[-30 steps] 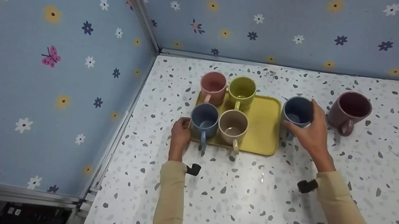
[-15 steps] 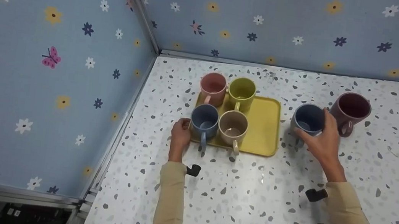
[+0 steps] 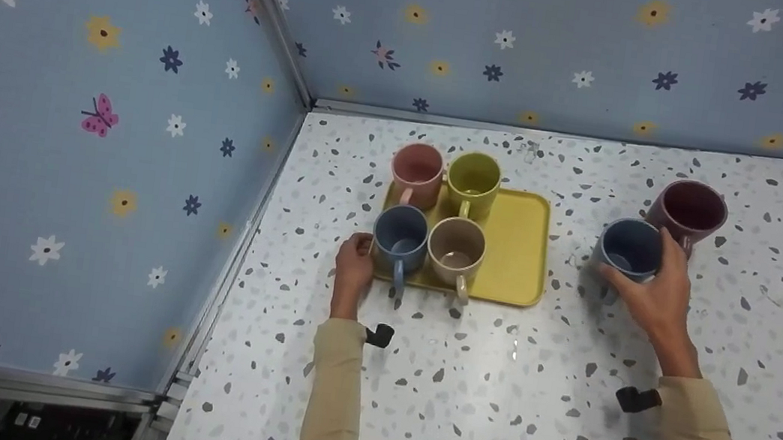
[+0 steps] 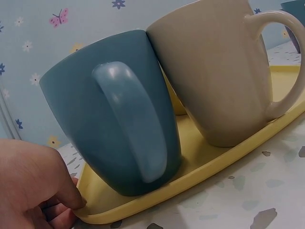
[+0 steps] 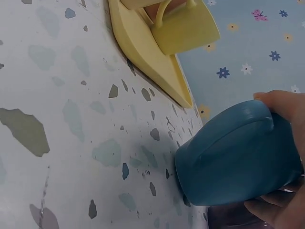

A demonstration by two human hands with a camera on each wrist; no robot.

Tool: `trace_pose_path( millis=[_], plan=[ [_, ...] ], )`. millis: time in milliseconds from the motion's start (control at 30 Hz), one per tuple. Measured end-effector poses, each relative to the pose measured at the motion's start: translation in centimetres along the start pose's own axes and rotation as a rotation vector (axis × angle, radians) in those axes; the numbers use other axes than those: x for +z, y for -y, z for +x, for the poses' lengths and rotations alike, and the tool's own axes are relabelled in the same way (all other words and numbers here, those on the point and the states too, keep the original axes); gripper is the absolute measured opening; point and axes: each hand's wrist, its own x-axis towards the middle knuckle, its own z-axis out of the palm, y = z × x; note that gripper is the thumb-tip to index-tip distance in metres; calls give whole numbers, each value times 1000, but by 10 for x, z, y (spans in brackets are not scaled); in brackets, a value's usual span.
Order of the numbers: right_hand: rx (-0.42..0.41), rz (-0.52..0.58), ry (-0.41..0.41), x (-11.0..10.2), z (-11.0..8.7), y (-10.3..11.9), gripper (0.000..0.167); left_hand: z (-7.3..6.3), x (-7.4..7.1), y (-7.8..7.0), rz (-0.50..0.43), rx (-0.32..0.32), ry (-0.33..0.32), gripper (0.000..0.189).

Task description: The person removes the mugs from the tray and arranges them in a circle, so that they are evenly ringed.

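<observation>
My right hand (image 3: 659, 293) grips a blue mug (image 3: 615, 258) near its rim, thumb on the near side and fingers round the far side. In the right wrist view this mug (image 5: 233, 152) lies sideways across the picture, its handle facing the camera. On the left, my left hand (image 3: 354, 264) pinches the corner of a yellow tray (image 3: 515, 248) with curled fingers. Standing on that tray are a second blue mug (image 3: 400, 240), a beige mug (image 3: 457, 251), a pink mug (image 3: 418, 174) and a green mug (image 3: 473, 183). The left wrist view shows the fingers (image 4: 66, 191) right at the tray's rim.
Behind the held mug stands a maroon mug (image 3: 695, 211), partly overlapped by it in the head view. The speckled white table (image 3: 457, 410) meets flowered blue panels (image 3: 572, 54) at the back and left. The tray's right part is bare.
My right hand has carried the blue mug away from the tray, rightward and nearer to me, until it overlaps the maroon mug in view. The left hand and tray have stayed put.
</observation>
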Motion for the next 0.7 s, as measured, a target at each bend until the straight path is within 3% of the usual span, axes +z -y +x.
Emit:
trace_pose_path(
  millis=[333,700],
  plan=[
    [11,-5,-41,-6,-5,-7,104,1,0,1,32,10,-21,33],
    [56,41,-33,-10,-7,-6,104,-2,-1,-1,-42,-14,-12,33]
  ],
)
